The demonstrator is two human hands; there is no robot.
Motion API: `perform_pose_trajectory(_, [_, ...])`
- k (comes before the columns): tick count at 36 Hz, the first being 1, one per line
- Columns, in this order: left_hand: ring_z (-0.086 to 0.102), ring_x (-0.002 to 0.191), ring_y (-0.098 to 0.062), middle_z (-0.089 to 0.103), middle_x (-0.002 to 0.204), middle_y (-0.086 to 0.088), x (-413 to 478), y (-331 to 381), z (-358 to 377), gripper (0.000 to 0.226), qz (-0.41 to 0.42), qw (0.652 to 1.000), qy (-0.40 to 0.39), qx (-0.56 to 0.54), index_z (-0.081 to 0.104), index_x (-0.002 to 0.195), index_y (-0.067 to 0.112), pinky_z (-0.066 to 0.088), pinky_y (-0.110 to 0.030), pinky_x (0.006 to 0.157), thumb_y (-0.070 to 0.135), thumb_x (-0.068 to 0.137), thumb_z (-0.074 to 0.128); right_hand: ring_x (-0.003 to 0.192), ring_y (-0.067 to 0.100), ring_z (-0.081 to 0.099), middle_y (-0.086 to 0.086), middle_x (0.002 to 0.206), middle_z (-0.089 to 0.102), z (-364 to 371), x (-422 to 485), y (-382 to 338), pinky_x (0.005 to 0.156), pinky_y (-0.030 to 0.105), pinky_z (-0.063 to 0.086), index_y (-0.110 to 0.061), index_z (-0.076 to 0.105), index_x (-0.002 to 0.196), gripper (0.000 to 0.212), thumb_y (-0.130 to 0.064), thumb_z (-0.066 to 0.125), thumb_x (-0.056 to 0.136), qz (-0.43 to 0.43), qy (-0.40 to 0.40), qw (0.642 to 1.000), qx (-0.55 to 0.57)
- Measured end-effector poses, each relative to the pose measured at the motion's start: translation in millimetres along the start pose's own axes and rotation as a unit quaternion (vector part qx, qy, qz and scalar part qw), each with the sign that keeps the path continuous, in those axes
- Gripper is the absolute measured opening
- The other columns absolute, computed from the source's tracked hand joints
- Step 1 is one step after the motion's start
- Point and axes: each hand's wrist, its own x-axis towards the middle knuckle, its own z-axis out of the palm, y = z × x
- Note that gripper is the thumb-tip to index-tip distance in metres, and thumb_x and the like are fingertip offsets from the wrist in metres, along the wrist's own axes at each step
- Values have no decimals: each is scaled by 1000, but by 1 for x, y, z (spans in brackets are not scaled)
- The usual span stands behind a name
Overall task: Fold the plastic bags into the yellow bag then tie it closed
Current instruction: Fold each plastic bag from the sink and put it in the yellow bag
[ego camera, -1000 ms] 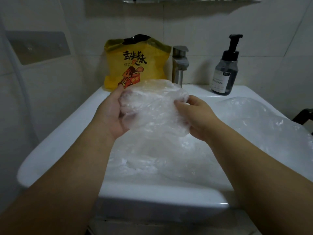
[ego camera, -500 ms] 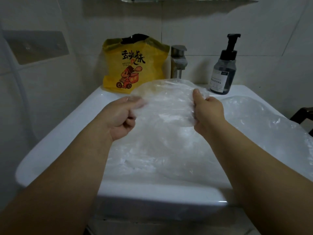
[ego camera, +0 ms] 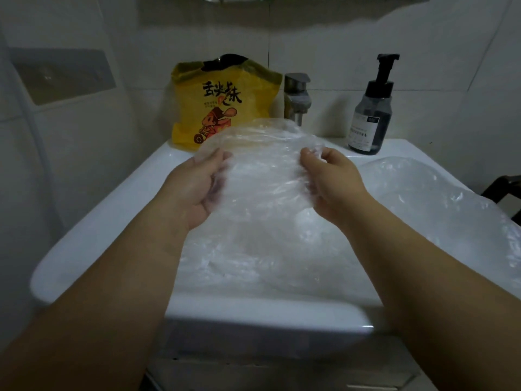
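Observation:
A clear plastic bag point(ego camera: 262, 165) is held up above the white sink point(ego camera: 107, 221). My left hand point(ego camera: 194, 187) grips its left edge, thumb on top and fingers curled behind the film. My right hand point(ego camera: 332, 182) pinches its right edge. The bag's lower part trails into a heap of more clear plastic bags point(ego camera: 282, 249) filling the basin. The yellow bag point(ego camera: 225, 103), printed with black characters and a cartoon figure, stands upright at the back of the sink, its mouth open at the top.
A metal tap point(ego camera: 297, 94) rises just right of the yellow bag. A dark pump bottle point(ego camera: 372, 117) stands at the back right. More clear plastic point(ego camera: 439, 198) spreads over the sink's right side. Tiled walls close in behind and at left.
My hands have regripped the clear bag, from bunched close together to spread apart at its two side edges, and the bag is now stretched flatter between them.

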Motion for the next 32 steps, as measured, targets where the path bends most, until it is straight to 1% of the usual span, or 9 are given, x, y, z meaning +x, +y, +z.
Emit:
perform_pose_trajectory(4, [37, 46, -5, 62, 90, 10, -4, -3, 1, 11, 38, 997, -22, 61, 65, 96, 28, 25, -12, 35, 37, 93, 61, 85, 30, 59, 16, 95, 62, -1, -2, -2, 83, 44, 52, -6, 58, 101, 8, -8, 59, 93, 20, -27, 998, 48])
perform_pose_trajectory(6, [49, 41, -2, 64, 96, 6, -10, 0, 3, 17, 23, 998, -53, 38, 64, 100, 27, 32, -11, 36, 39, 88, 64, 81, 28, 53, 14, 91, 59, -1, -2, -1, 77, 39, 47, -7, 59, 101, 9, -7, 60, 92, 12, -24, 999, 46])
perform_pose_trajectory(8, [66, 60, -4, 69, 101, 4, -13, 2, 2, 31, 8, 996, -93, 2, 67, 106, 27, 48, -17, 47, 46, 81, 66, 75, 26, 52, 11, 87, 59, -1, -2, -2, 69, 37, 46, -11, 61, 100, 9, -9, 62, 91, -4, -7, 1000, 30])
perform_pose_trajectory(12, [66, 78, -10, 70, 94, 6, -5, 1, -7, 35, 7, 999, -48, -13, 72, 98, 23, 55, -30, 77, 54, 84, 64, 86, 28, 61, 14, 98, 63, -1, 0, -4, 87, 47, 52, -10, 62, 99, 8, -14, 60, 92, 13, -1, 999, 49])
perform_pose_trajectory(16, [57, 56, -7, 64, 66, 7, -3, -1, -7, 31, 10, 996, -35, -81, 69, 76, 21, 48, -24, 62, 37, 97, 53, 96, 29, 67, 16, 108, 67, -2, 1, -4, 91, 42, 53, -5, 58, 114, 24, -22, 55, 96, 69, -60, 993, 81])
perform_pose_trajectory(20, [62, 91, -11, 67, 99, 1, 1, 1, -15, 34, 3, 985, -25, -173, 69, 115, 10, 51, -28, 91, 30, 89, 66, 104, 33, 65, 21, 116, 66, -1, -1, -2, 92, 54, 51, -5, 57, 119, 35, -26, 63, 92, 101, -17, 993, 61])
perform_pose_trajectory(24, [67, 69, -4, 72, 76, 5, 5, 3, -17, 18, 45, 970, 1, -239, 58, 116, 14, 57, -21, 61, 17, 99, 51, 111, 32, 62, 13, 128, 59, -3, 1, -5, 94, 49, 51, -15, 42, 140, 51, -27, 60, 94, 79, 10, 991, 107])
perform_pose_trajectory(28, [67, 68, -6, 70, 85, 3, 3, 2, -17, 23, 93, 977, 18, -191, 56, 111, 23, 54, -23, 61, 6, 100, 44, 114, 30, 58, 12, 143, 42, -4, -1, -10, 97, 49, 48, -37, 23, 149, 58, -11, 42, 101, 39, -37, 987, 154])
perform_pose_trajectory(32, [66, 73, -7, 69, 83, 7, 2, 2, -15, 12, 76, 983, -11, -169, 65, 92, 22, 52, -22, 57, 17, 96, 55, 107, 29, 61, 4, 112, 60, -4, -5, -15, 99, 47, 48, -18, 49, 136, 44, -1, 46, 96, 16, -93, 993, 75])
